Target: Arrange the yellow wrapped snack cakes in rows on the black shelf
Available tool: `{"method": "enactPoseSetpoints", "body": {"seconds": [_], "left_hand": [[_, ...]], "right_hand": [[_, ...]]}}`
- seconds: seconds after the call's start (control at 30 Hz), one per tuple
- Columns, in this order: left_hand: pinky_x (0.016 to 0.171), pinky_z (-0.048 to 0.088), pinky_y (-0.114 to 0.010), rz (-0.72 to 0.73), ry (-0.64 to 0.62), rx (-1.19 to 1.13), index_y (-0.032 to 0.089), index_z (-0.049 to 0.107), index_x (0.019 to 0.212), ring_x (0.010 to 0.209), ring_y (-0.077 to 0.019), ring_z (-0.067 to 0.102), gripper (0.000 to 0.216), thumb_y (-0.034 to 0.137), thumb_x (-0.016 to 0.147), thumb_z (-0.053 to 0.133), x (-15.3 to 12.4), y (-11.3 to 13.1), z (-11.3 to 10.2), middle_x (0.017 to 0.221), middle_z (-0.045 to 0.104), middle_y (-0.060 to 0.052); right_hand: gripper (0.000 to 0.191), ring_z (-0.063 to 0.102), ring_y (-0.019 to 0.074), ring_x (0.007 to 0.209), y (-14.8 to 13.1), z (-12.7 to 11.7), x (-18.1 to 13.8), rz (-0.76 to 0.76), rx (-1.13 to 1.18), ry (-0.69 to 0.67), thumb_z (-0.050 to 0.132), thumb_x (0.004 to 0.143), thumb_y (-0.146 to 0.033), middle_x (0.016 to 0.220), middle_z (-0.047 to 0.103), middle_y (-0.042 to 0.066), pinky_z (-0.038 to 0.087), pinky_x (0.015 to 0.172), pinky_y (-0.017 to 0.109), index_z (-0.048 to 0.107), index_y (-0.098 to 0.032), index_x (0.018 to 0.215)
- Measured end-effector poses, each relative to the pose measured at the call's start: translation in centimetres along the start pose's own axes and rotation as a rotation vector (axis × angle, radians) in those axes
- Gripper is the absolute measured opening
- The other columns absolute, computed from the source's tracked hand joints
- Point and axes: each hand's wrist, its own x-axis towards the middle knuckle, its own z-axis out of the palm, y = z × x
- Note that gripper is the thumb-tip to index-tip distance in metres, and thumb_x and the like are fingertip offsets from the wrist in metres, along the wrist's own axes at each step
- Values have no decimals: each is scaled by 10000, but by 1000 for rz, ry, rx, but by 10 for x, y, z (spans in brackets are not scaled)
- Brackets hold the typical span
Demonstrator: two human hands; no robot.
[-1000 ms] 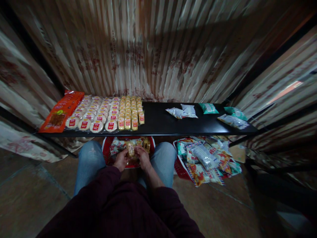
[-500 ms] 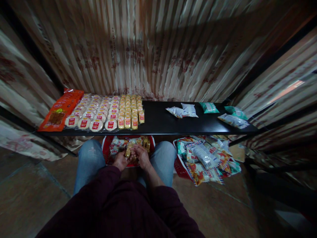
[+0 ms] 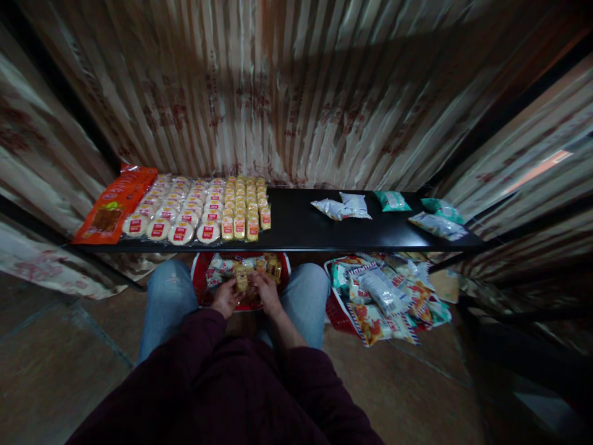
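Above a red basket (image 3: 196, 278) between my knees, my left hand (image 3: 225, 298) grips a small wrapped yellow snack cake (image 3: 241, 278) by its lower left side. My right hand (image 3: 265, 292) is close on the right, its fingers drawn together over the basket; what lies in them, if anything, is too dark to make out. White and red packets (image 3: 217, 272) fill the basket's left part. More yellow wrapped cakes (image 3: 273, 268) lie at its right end.
On a black shelf (image 3: 291, 216) stand an orange bag (image 3: 115, 207), rows of round white cakes (image 3: 180, 232) and rows of yellow cakes (image 3: 239, 226). Silvery packets (image 3: 354, 205) and green packets (image 3: 391, 201) lie farther right. A second basket (image 3: 340, 316) overflows with packets beside my right knee.
The yellow cake has turned in my left hand, from slanted to showing a broader face. My right hand has drawn slightly down and away from it.
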Motion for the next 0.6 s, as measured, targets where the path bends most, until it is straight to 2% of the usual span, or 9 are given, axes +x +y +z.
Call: {"method": "enactPoseSetpoints", "body": {"seconds": [0.1, 0.3, 0.47, 0.6], "left_hand": [[595, 495, -225, 40, 9, 35, 183, 595, 900, 634, -132, 636, 90, 212, 814, 596, -6, 1, 2, 737, 661, -28], [613, 449, -217, 125, -17, 142, 206, 568, 898, 647, -118, 618, 282, 276, 679, 731, -9, -2, 3, 735, 643, 9], [642, 435, -230, 167, -32, 155, 212, 558, 865, 656, -111, 596, 282, 266, 641, 721, -12, -4, 5, 745, 628, 26], [663, 439, -247, 214, -43, 188, 196, 590, 832, 678, -125, 594, 275, 303, 617, 723, -14, -5, 5, 748, 632, 4]], "right_hand": [[298, 623, 171, 695, 7, -2, 3, -68, -103, 6, 660, 654, -483, 755, 719, -2, 477, 683, 282, 701, -223, 793], [207, 642, 202, 810, 13, -2, 2, -199, -288, -46, 672, 700, -416, 808, 714, 0, 475, 826, 336, 714, -252, 820], [304, 636, 205, 847, 16, -4, 0, -234, -368, -52, 709, 677, -410, 867, 715, 4, 470, 858, 342, 705, -246, 933], [291, 626, 215, 849, 13, -5, -1, -234, -362, -35, 731, 643, -340, 833, 707, 2, 467, 848, 337, 712, -239, 916]]}}
